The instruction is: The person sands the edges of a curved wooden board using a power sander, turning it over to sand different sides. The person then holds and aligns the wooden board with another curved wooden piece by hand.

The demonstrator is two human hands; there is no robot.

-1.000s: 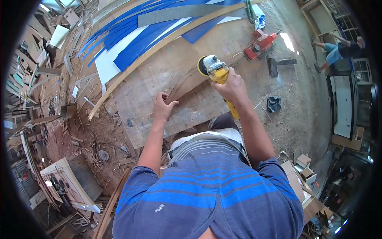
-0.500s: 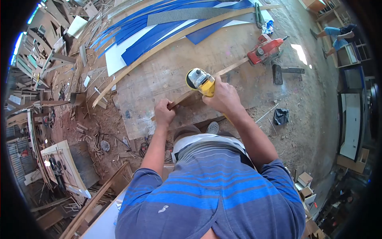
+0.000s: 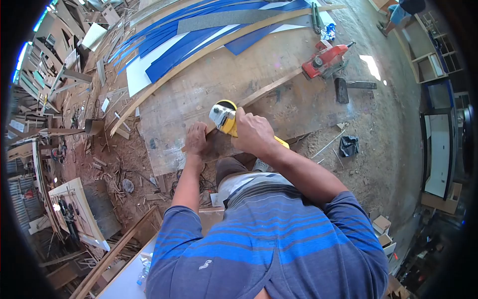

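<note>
My right hand is wrapped around the body of a yellow angle grinder with a silver head and a round disc. The disc side of its head is turned up and away from me, close above a long wooden strip. Near the strip's left end, my left hand is closed over the wood; some fingertips are hard to make out. The strip lies slantwise on a worn plywood tabletop, its far end reaching a red electric planer.
A hammer lies right of the planer. Blue and white sheet strips and a long curved wooden strip cover the table's far side. A black plastic bag is on the ground. Another person is at the upper right.
My right hand has carried the grinder left along the strip, closer to my left hand, and the grinder head has turned. The other person has moved up toward the frame's edge.
</note>
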